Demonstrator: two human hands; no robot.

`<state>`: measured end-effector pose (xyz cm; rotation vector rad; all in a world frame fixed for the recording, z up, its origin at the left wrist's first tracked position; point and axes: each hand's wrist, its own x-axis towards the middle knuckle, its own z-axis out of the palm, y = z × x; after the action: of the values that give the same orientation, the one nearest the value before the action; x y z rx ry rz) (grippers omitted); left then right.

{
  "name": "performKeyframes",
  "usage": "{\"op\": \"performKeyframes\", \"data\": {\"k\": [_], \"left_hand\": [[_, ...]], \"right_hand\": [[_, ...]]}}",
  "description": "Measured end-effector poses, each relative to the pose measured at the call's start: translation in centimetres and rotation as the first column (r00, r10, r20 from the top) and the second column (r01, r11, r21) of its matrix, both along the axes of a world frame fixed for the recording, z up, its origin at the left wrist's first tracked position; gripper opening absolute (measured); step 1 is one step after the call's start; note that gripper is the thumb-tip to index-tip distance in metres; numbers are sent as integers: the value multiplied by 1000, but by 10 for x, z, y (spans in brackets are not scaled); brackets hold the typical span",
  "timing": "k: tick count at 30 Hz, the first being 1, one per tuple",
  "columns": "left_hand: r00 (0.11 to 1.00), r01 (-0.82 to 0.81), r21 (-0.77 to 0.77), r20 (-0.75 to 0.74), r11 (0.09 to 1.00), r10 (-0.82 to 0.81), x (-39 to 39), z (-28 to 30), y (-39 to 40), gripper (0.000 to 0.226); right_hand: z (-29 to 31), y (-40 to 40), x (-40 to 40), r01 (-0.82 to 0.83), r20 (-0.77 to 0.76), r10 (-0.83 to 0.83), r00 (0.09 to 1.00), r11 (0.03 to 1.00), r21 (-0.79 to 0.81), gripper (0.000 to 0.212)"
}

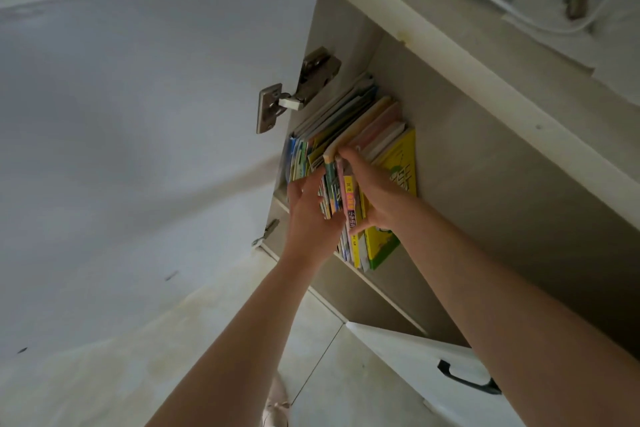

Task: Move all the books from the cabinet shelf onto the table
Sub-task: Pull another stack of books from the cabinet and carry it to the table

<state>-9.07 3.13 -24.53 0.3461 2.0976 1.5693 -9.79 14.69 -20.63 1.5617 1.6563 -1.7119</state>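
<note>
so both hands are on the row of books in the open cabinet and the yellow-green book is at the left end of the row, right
Not quite. Both hands, left hand and right hand, are on the row of books in the open cabinet, but the yellow-green book stands at the right end of the row, as the head view shows.

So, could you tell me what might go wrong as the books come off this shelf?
The left hand and right hand clamp only a middle bunch of books; loose ones beside it could topple or slide off the shelf edge. The yellow-green book leaning alongside may fall flat.
</note>
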Motion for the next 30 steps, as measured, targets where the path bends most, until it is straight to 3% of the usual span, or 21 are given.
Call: {"op": "performKeyframes", "data": {"k": [6, 10, 12, 14, 20, 24, 28, 30], "left_hand": [[1000, -8, 23, 5, 1000, 8, 7, -4, 1, 79], [995, -10, 22, -98, 1000, 12, 21, 1, 5, 70], [989, -20, 37, -145, 999, 25, 28, 3, 9, 65], [983, -42, 35, -177, 999, 47, 31, 2, 11, 66], [981, -78, 18, -175, 997, 80, 35, 2, 12, 68], [982, -96, 104, -150, 990, 111, 35, -8, 12, 67], [988, -129, 166, -60, 978, 140, 35, -13, 16, 70], [985, -125, 175, -93, 977, 142, 35, -13, 17, 67]], "right_hand": [[10, 3, 11, -28, -21, 29, 999, 998, 64, 81], [17, 5, 21, -53, -47, 57, 997, 995, 82, 32], [19, 8, 26, -43, -52, 48, 998, 995, 92, 24], [19, 8, 28, -15, -63, 21, 998, 995, 94, 29], [15, 2, 25, 8, -53, -2, 999, 995, 101, 82], [14, 1, 24, 7, -77, 2, 997, 993, 117, 71], [16, 2, 24, -12, -67, 19, 998, 994, 106, 84], [15, 1, 27, -33, -68, 42, 997, 992, 123, 83]]}}
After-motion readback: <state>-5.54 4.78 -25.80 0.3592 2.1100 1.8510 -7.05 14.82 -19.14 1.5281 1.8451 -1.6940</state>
